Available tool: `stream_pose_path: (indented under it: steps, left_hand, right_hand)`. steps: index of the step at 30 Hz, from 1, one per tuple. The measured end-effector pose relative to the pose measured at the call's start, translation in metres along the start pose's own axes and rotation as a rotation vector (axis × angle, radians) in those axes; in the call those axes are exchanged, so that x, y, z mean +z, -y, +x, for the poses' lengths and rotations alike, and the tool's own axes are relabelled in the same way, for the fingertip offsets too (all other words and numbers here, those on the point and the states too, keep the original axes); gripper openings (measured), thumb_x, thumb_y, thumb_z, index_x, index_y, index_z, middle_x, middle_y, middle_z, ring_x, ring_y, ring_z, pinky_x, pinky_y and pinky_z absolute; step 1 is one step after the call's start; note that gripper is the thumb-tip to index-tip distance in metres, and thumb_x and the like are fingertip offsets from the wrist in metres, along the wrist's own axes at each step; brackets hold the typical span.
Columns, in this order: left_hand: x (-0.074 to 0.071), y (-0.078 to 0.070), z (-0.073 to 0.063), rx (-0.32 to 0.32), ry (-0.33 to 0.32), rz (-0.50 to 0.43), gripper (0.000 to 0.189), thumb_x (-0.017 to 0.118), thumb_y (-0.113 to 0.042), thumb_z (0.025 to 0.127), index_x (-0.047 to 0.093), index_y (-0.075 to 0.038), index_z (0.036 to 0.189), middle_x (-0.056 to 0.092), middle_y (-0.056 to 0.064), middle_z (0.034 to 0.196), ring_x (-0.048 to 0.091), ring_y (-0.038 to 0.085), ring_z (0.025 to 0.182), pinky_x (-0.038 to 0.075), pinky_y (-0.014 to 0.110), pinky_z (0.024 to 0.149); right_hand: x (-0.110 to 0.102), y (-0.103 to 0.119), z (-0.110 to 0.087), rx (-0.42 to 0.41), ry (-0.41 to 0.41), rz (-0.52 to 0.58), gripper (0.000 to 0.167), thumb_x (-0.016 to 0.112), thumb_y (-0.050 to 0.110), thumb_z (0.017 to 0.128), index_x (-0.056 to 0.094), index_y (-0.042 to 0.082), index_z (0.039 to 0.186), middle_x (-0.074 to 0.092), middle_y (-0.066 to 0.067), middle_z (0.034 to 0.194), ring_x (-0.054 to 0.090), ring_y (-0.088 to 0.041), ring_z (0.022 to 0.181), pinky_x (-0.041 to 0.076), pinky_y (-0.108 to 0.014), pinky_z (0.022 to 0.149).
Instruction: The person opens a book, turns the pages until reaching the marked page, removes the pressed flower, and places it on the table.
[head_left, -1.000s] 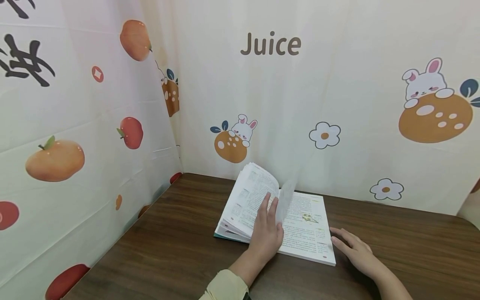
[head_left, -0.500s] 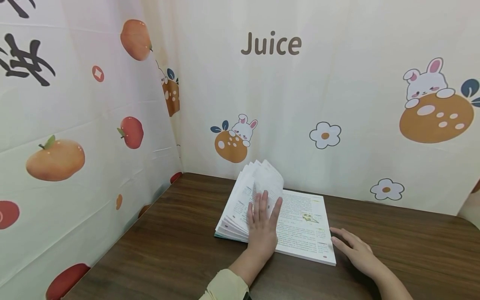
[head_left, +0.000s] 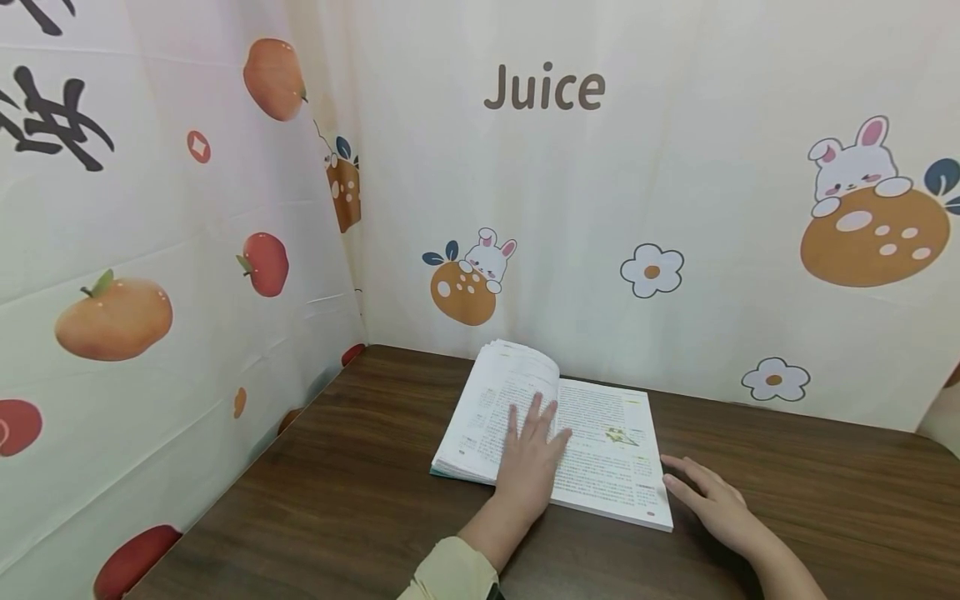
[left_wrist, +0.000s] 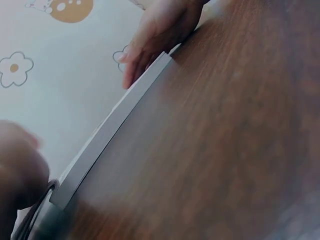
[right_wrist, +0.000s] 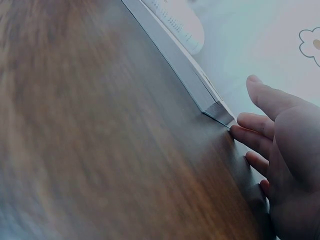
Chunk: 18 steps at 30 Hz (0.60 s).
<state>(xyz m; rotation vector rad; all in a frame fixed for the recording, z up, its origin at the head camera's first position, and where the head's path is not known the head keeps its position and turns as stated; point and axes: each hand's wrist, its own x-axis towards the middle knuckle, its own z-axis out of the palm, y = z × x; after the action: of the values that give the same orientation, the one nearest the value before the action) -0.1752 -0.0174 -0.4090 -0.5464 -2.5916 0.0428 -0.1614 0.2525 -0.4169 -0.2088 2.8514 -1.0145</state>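
Note:
A thick book lies open on the table, its left-hand pages curving up near the spine. My left hand is spread over the inner part of the left page, close to the spine, with fingers pointing away from me. In the left wrist view that hand is blurred at the left edge, beside the book's lower edge. My right hand rests at the book's right side, its fingertips right at the page edge. The right wrist view shows that hand with fingers extended beside the book's corner.
The dark wooden table runs under the book. A white curtain printed with fruit, rabbits and flowers stands behind it, and a similar printed curtain lines the left side.
A raised page has been swept from right to left and now lies on the left stack. My left hand moved left with it, then spread its fingers; the right hand stayed still.

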Motion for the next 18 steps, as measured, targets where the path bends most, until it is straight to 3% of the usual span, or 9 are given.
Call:
stream_pose_path:
  steps: [3,6,9,13,16,18]
  left_hand:
    - [-0.0004,-0.0004,0.0012,0.058,0.122,-0.044,0.031,0.060,-0.012,0.086,0.065,-0.026,0.113,0.051,-0.006,0.132,0.030,0.019,0.134,0.023,0.041,0.108]
    - [0.0000,-0.0010,0.0022,0.062,0.205,-0.079,0.027,0.058,-0.011,0.087,0.067,-0.025,0.109,0.059,-0.011,0.121,0.041,0.015,0.128,0.032,0.037,0.103]
    - [0.0010,-0.0016,0.0027,0.035,0.239,-0.080,0.027,0.053,-0.011,0.091,0.066,-0.023,0.111,0.060,-0.011,0.119,0.043,0.015,0.126,0.037,0.038,0.100]
    - [0.0025,-0.0027,0.0025,-0.007,0.237,-0.097,0.028,0.048,-0.014,0.093,0.064,-0.020,0.115,0.059,-0.007,0.121,0.044,0.017,0.125,0.040,0.040,0.097]
    - [0.0039,-0.0041,0.0011,-0.034,0.229,-0.137,0.031,0.045,-0.019,0.094,0.062,-0.018,0.119,0.054,-0.001,0.129,0.042,0.020,0.126,0.039,0.043,0.097]
    - [0.0052,-0.0053,-0.0011,-0.049,0.258,-0.197,0.035,0.042,-0.026,0.096,0.057,-0.017,0.126,0.045,0.003,0.139,0.035,0.023,0.132,0.034,0.046,0.101]
  right_hand:
    - [-0.0001,0.0001,-0.0001,-0.003,-0.002,0.006,0.061,0.042,0.047,0.095,0.040,0.003,0.138,0.020,-0.037,0.141,0.013,-0.056,0.128,0.008,-0.073,0.089]
    - [-0.0001,0.0002,-0.0002,-0.004,-0.003,0.008,0.061,0.043,0.047,0.095,0.040,0.003,0.137,0.020,-0.037,0.141,0.012,-0.056,0.128,0.008,-0.073,0.089]
    - [-0.0002,0.0005,0.0001,0.003,0.003,0.008,0.062,0.043,0.047,0.094,0.039,0.003,0.138,0.019,-0.037,0.142,0.012,-0.056,0.128,0.007,-0.073,0.089]
    - [-0.0005,0.0011,0.0002,0.023,0.018,0.009,0.064,0.044,0.049,0.093,0.038,0.004,0.139,0.017,-0.036,0.142,0.010,-0.056,0.128,0.006,-0.074,0.089]
    - [-0.0004,0.0014,0.0000,0.028,0.017,0.009,0.066,0.045,0.050,0.092,0.038,0.004,0.139,0.017,-0.036,0.142,0.010,-0.057,0.128,0.006,-0.074,0.090]
    - [-0.0002,0.0014,-0.0001,0.032,0.009,0.009,0.066,0.046,0.050,0.092,0.039,0.004,0.138,0.018,-0.036,0.142,0.010,-0.057,0.127,0.006,-0.073,0.089]
